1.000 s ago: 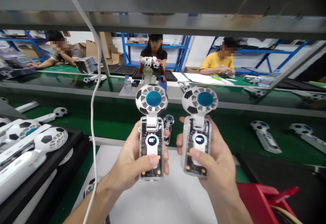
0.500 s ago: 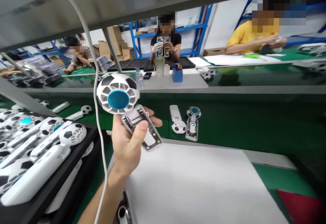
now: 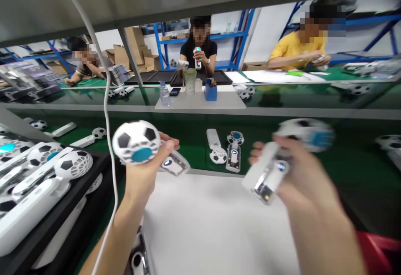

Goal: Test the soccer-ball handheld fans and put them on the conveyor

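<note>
My left hand point(image 3: 150, 166) grips a handheld fan point(image 3: 136, 139) whose round head is patterned like a black-and-white football with a blue centre. Its clear-fronted handle points down to the right. On the right, my right hand point(image 3: 294, 170) is wrapped round a second football-patterned fan point(image 3: 305, 133), smeared by motion; its handle tilts down to the left. Both fans are above a white sheet point(image 3: 216, 220). Beyond the sheet, two more fans lie on the green surface: a white-backed fan point(image 3: 216, 146) and a clear-fronted fan point(image 3: 234, 152) with its front up.
A black tray point(image 3: 90, 200) piled with fans stands at the left. A white cable point(image 3: 109, 150) hangs in front of my left forearm. Across the bench several people sit; one person point(image 3: 199, 49) holds a fan. A red object point(image 3: 379, 245) sits at the lower right.
My right hand has come into view holding a fan. My left hand has turned its fan, with the head now lower. The co-worker opposite has moved the fans apart.
</note>
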The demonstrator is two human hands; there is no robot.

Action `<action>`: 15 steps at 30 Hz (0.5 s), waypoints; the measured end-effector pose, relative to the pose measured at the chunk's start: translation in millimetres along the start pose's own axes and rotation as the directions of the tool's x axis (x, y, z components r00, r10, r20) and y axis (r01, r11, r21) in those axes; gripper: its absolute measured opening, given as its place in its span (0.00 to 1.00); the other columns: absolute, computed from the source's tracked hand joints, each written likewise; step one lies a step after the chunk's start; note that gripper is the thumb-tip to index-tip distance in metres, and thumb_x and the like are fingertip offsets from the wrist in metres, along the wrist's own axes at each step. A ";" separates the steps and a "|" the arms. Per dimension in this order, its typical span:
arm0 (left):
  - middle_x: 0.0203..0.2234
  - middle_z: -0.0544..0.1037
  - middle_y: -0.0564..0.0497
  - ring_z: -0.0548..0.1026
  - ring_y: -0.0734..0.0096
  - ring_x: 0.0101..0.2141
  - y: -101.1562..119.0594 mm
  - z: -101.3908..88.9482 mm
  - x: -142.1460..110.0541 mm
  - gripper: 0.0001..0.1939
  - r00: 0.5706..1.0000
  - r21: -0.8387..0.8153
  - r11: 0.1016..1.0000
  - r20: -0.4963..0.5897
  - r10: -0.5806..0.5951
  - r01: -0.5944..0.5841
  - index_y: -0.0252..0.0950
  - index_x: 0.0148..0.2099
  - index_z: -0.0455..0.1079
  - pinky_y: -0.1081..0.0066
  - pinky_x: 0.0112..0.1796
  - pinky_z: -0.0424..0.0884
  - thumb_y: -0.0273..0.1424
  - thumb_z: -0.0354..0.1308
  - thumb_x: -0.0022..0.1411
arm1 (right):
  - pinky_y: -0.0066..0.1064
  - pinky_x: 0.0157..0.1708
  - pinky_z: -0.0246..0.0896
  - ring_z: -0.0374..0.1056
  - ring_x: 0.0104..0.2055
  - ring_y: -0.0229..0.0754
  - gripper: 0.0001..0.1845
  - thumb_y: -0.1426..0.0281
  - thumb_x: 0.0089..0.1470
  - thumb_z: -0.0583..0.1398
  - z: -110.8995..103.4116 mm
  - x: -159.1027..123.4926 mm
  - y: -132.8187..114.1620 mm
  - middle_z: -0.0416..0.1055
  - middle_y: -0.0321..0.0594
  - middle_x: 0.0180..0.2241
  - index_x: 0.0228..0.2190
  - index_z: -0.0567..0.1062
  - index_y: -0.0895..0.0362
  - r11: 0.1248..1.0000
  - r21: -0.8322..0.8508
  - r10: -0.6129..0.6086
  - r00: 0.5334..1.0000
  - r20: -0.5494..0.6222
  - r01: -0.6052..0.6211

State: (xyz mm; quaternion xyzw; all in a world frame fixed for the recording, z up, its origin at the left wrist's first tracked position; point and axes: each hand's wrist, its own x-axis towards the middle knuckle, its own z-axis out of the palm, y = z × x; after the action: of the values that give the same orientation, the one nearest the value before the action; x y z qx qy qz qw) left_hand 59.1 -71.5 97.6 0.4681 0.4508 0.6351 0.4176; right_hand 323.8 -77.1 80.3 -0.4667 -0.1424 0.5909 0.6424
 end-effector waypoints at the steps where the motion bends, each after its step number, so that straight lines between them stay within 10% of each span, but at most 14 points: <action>1: 0.32 0.81 0.49 0.80 0.59 0.37 -3.2 -1.3 4.8 0.14 0.999 0.061 0.998 0.034 0.015 -0.017 0.35 0.38 0.72 0.63 0.38 0.77 0.35 0.70 0.51 | 0.32 0.26 0.71 0.70 0.27 0.40 0.04 0.69 0.56 0.59 9.0 4.7 8.1 0.72 0.40 0.28 0.33 0.71 0.57 0.994 0.034 0.104 0.995 -0.007 -0.104; 7: 0.33 0.79 0.50 0.76 0.62 0.37 -33.0 -24.8 42.4 0.18 0.991 0.255 0.966 0.117 -0.070 0.038 0.35 0.37 0.74 0.68 0.37 0.71 0.36 0.73 0.45 | 0.32 0.34 0.73 0.74 0.42 0.46 0.11 0.79 0.48 0.61 29.6 15.2 48.2 0.75 0.46 0.37 0.37 0.73 0.59 0.962 0.014 0.267 0.948 0.175 -0.273; 15: 0.36 0.80 0.49 0.75 0.57 0.41 -31.1 -49.1 48.9 0.21 0.982 0.324 0.941 0.129 -0.140 0.091 0.35 0.40 0.75 0.65 0.41 0.70 0.34 0.73 0.42 | 0.36 0.35 0.73 0.70 0.54 0.57 0.42 0.74 0.41 0.69 24.6 7.1 61.7 0.70 0.43 0.52 0.58 0.66 0.47 0.980 -0.197 0.054 0.890 0.452 0.041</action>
State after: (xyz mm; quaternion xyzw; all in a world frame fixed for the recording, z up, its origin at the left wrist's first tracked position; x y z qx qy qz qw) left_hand 4.3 -26.3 70.7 0.5482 0.5409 0.4917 0.4063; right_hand 269.0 -68.4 43.2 -0.3783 -0.3464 0.6684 0.5386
